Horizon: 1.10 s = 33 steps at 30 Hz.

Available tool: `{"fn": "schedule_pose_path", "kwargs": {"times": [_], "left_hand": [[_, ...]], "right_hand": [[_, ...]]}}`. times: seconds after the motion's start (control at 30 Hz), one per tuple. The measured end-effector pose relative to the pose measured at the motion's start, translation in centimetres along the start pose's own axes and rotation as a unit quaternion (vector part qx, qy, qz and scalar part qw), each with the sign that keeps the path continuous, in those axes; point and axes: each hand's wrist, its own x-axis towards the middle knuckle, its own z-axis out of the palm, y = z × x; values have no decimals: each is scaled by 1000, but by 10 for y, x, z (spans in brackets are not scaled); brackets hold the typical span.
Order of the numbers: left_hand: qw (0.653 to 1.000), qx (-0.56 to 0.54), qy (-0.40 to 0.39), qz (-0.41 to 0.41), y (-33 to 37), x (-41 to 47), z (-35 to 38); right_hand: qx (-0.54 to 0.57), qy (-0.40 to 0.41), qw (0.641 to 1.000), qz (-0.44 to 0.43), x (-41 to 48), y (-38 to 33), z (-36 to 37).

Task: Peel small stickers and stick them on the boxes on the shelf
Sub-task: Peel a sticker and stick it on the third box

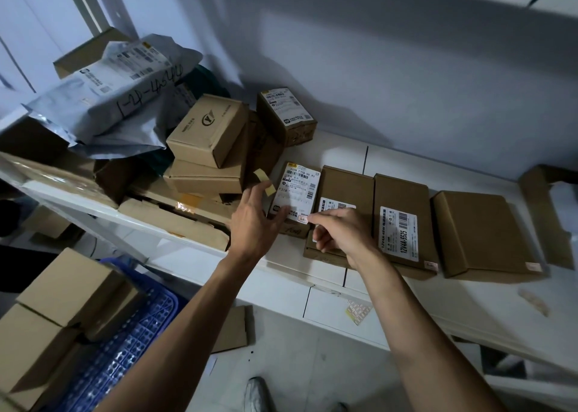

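Observation:
A small cardboard box with a white shipping label (296,192) lies on the white shelf (406,164). A small reddish sticker (302,219) sits at the label's lower right corner. My right hand (341,233) has its index fingertip and thumb at that sticker, touching it. My left hand (256,220) rests with spread fingers on the box's left edge. To the right lie three flat brown boxes (347,189), (403,224), (481,233); the two rightmost carry a small sticker near their front right corner. A sticker sheet (358,311) lies near the shelf's front edge.
Stacked cardboard boxes (206,133) and grey mailer bags (115,89) crowd the shelf's left side. An upright labelled box (286,114) stands at the back. A blue crate (125,342) and more boxes (62,299) sit on the floor at lower left. An open flat carton (547,205) lies far right.

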Motion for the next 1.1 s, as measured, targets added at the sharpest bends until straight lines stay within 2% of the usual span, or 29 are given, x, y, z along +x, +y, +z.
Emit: {"fn": "schedule_pose_path", "kwargs": {"times": [0.77,1.1], "left_hand": [[1000,-6,-9,-25,-4,-2,11],[1000,-16,-2,-23,-8,-3,14]], "right_hand": [[-7,10,1000,-8,3,5,-1],[-66,25,997,-27,7,8,4]]}}
